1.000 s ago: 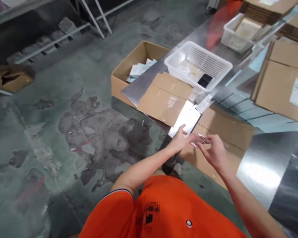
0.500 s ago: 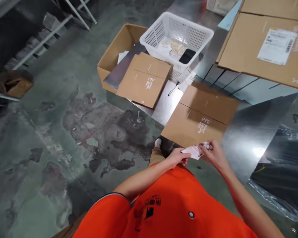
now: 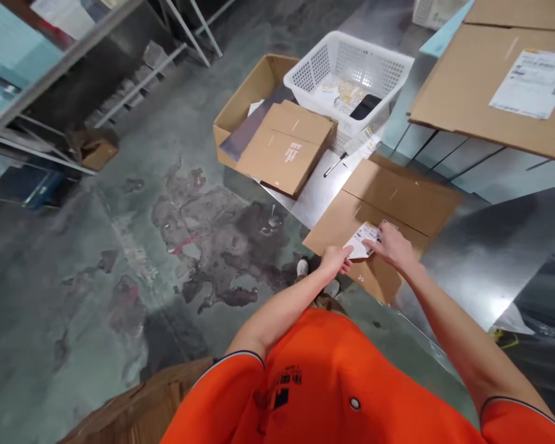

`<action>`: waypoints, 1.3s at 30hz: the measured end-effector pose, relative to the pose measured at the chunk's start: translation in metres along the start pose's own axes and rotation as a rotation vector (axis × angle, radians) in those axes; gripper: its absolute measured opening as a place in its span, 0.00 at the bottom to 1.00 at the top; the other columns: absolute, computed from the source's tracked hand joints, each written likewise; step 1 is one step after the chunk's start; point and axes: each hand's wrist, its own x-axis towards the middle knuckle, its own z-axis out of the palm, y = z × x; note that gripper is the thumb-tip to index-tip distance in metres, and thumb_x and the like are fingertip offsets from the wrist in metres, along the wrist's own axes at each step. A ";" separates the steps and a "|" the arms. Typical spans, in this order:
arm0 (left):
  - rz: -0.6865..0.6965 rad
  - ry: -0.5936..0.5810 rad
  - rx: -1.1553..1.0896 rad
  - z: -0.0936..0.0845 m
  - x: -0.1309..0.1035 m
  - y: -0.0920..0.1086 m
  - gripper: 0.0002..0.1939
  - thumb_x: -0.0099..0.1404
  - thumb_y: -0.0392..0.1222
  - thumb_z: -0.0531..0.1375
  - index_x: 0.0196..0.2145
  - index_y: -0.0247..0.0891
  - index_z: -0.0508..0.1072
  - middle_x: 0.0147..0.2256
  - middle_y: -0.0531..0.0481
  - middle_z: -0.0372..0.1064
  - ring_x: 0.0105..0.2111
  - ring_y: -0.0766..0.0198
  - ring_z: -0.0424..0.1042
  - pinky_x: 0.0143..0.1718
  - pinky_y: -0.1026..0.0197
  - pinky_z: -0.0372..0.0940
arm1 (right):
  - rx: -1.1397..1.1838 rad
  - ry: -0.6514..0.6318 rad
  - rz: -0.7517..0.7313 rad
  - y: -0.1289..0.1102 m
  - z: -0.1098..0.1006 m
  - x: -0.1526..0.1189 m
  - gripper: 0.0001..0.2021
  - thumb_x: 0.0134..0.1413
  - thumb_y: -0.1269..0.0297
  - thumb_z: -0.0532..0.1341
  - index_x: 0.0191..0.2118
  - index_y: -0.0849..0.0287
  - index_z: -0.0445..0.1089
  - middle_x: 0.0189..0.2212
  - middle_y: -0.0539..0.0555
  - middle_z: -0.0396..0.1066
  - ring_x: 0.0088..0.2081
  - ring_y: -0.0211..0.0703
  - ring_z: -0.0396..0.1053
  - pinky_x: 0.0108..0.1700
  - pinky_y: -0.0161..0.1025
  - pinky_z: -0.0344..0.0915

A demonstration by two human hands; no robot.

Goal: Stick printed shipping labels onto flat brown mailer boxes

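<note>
Between my two hands is a white printed shipping label (image 3: 363, 239), held over a flat cardboard box (image 3: 335, 219) on the metal table. My left hand (image 3: 337, 260) pinches the label's near-left corner. My right hand (image 3: 393, 245) is closed on its right side, with the thumb over the print. I cannot tell whether the label touches the cardboard. Part of the box's face and its white lettering are hidden under the label and my right hand.
Another closed cardboard box (image 3: 287, 151) lies beyond, near a pen (image 3: 335, 164) and a white plastic basket (image 3: 300, 80) holding a dark phone (image 3: 366, 107). An open carton (image 3: 238, 98) stands behind. At right, a labelled box (image 3: 472, 80) sits on pale blue boxes. Metal table (image 3: 472, 277) extends right.
Both hands have moved forward with the label, from near my body to over the flat box. The label's printed face now shows more fully. The view has shifted left.
</note>
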 end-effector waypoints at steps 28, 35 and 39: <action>1.238 -0.372 1.478 -0.035 -0.007 -0.062 0.36 0.63 0.46 0.62 0.67 0.46 0.59 0.70 0.43 0.48 0.70 0.32 0.40 0.66 0.28 0.40 | -0.085 0.046 -0.482 0.001 0.043 0.004 0.30 0.69 0.54 0.45 0.68 0.68 0.55 0.69 0.64 0.51 0.70 0.59 0.45 0.69 0.60 0.39; 1.006 -0.094 1.180 -0.091 -0.007 -0.041 0.26 0.70 0.45 0.54 0.63 0.38 0.64 0.64 0.39 0.62 0.65 0.49 0.58 0.68 0.45 0.49 | -0.106 0.210 -0.174 -0.035 0.046 -0.010 0.31 0.69 0.55 0.46 0.68 0.72 0.55 0.68 0.71 0.51 0.70 0.66 0.44 0.67 0.66 0.40; 0.550 0.349 0.862 -0.117 0.014 -0.022 0.29 0.68 0.43 0.57 0.64 0.32 0.61 0.56 0.33 0.67 0.56 0.50 0.68 0.59 0.50 0.62 | -0.102 0.321 0.118 -0.075 0.068 -0.015 0.37 0.66 0.50 0.49 0.68 0.78 0.50 0.68 0.80 0.44 0.70 0.74 0.39 0.65 0.71 0.41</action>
